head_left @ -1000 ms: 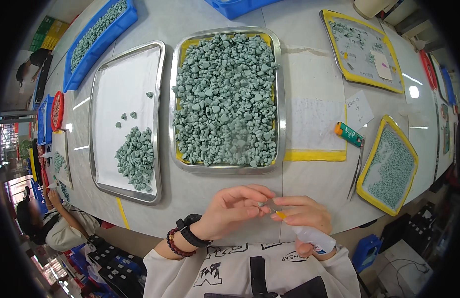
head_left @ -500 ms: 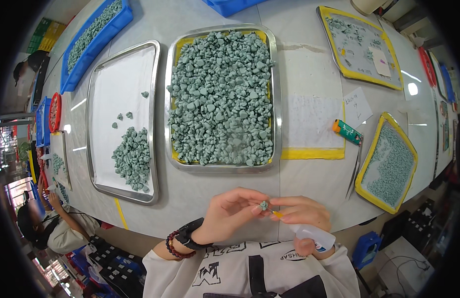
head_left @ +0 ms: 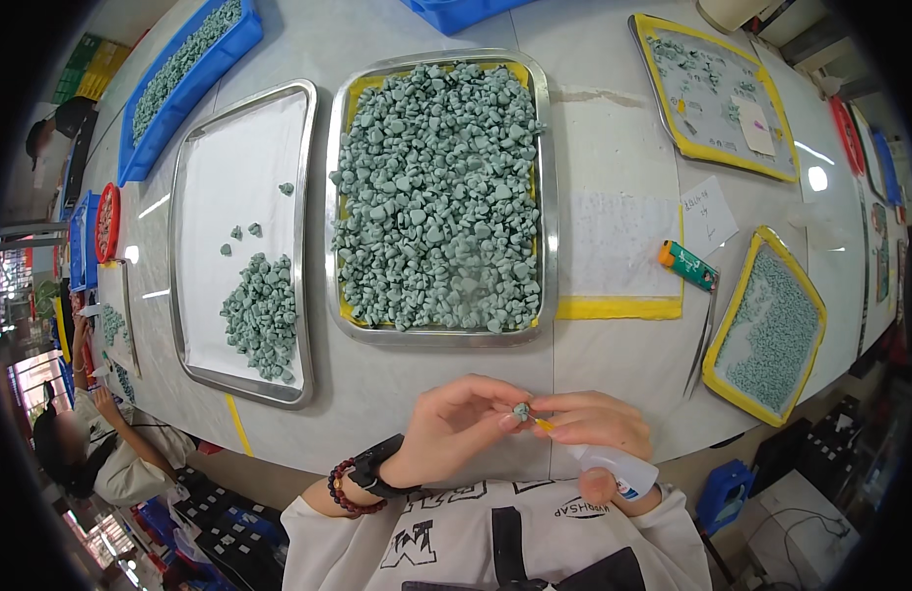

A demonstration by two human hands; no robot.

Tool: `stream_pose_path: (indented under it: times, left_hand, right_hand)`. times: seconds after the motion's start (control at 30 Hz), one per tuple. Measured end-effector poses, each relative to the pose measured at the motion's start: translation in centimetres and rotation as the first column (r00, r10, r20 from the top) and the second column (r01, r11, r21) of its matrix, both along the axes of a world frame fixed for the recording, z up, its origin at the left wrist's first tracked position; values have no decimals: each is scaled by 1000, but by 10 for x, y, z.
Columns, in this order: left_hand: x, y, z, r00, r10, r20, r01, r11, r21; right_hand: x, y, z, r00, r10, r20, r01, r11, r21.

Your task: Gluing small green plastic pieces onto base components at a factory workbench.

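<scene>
Low over the front edge of the table, my left hand point(head_left: 454, 426) pinches a small grey-green, stone-like piece point(head_left: 521, 411) between thumb and fingertips. My right hand point(head_left: 604, 422) is closed round a translucent white squeeze bottle point(head_left: 621, 469) with a yellow tip point(head_left: 545, 425). The bottle's thin nozzle points at the piece, at or very near its surface; I cannot tell whether they touch. Straight ahead lies a metal tray point(head_left: 549, 197) heaped with similar green pieces point(head_left: 436, 197). To its left, a white-lined metal tray point(head_left: 311, 197) bears a smaller pile point(head_left: 262, 315) and several loose pieces.
Right of the middle lie a green lighter point(head_left: 690, 266), tweezers point(head_left: 700, 345) and a paper slip point(head_left: 710, 219). Yellow-edged trays point(head_left: 712, 369) with small pieces stand at the right and far right. A blue bin point(head_left: 141, 163) is at the back left; another person point(head_left: 131, 463) sits at the left.
Both hands have shifted very slightly left, keeping hold of the piece and the bottle. The nozzle still points at the piece.
</scene>
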State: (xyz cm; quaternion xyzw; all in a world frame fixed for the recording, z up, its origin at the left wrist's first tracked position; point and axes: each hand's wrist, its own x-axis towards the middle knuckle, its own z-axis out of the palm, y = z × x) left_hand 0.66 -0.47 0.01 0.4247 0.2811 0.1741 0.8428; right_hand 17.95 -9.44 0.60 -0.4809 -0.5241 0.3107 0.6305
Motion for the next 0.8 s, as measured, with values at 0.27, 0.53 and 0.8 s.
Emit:
stream_pose_path:
  times: [0.27, 0.53, 0.8]
  left_hand:
    - [1, 1, 2, 1000, 0, 9, 0, 999, -36]
    - [1, -1, 2, 1000, 15, 12, -14, 1000, -27]
    - [1, 3, 3, 996, 19, 82, -11, 996, -93]
  right_hand:
    - [3, -6, 5, 999, 48, -24, -50, 994, -100]
    - [0, -4, -1, 1000, -15, -8, 14, 1000, -15]
    - [17, -10, 10, 994, -64, 88, 72, 993, -95]
